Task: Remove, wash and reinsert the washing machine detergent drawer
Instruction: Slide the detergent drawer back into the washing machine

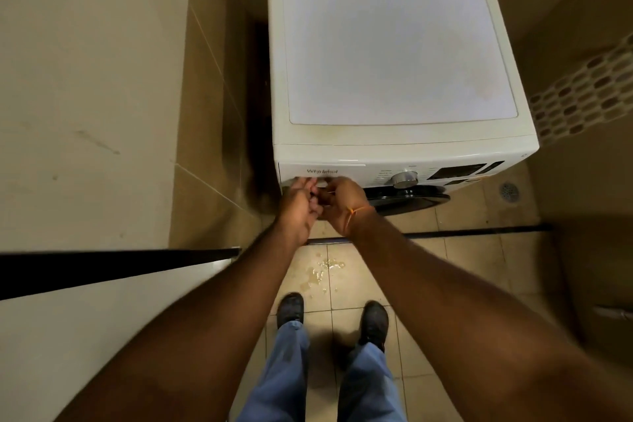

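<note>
We have both hands at the front of the washing machine, up at its top left corner where the detergent drawer sits flush in the panel. Our left hand has its fingers curled against the lower edge of the drawer front, and our right hand is curled in right beside it, fingertips meeting the same edge. The knuckles cover the handle, so we cannot tell whether the fingers actually hook into it or only press on it. Part of the printed brand name above is hidden too.

A thin orange thread circles our right wrist. To the right of the hands, a round metallic dial stands out from the smooth white plastic panel, then a dark glossy display. Below, only the upper arc of the black door shows.

The machine's top is a flat, pale rectangle with rounded corners. The floor is beige square tile, with a small wet patch in front of our dark shoes. A round floor drain lies right of the machine, and the mosaic strip on the right wall is blurred.
</note>
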